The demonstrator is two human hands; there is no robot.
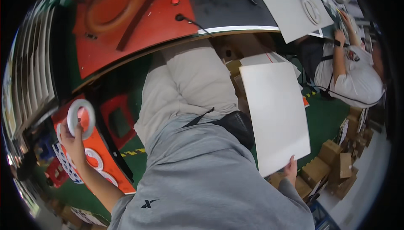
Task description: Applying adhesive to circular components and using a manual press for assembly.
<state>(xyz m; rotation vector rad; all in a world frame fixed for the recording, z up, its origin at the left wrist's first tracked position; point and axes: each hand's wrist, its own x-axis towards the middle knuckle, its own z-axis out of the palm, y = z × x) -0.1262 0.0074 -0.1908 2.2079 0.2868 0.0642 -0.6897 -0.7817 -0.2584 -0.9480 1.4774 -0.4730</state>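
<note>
Torso (202, 183) in a grey shirt fills the lower centre; beige trousers (189, 78) extend forward beneath the table edge. A black pouch (237, 127) lies against the waist at the right.

Left hand (73, 141): extended to the left, thumb and fingers pinching the lower edge of a white ring (91, 120), which is raised. Right hand (290, 170): pinching the near edge of a blank white sheet (275, 114), thumb on its face; the other fingers are largely hidden. The hands are well apart.

Below the white ring, an orange panel (115, 167) carries further white rings (101, 159). A red stool (112, 106) stands just beside the panel.

Ahead, the table has a red surface (168, 23) and, adjoining on the right, a dark surface (233, 2). A brown ring (89, 17) and a dark curved strip (136, 19) rest on the red surface. A second white sheet (282, 7) overhangs the table edge. Cardboard boxes (324, 158) and a co-worker (349, 78) are at the far right.
</note>
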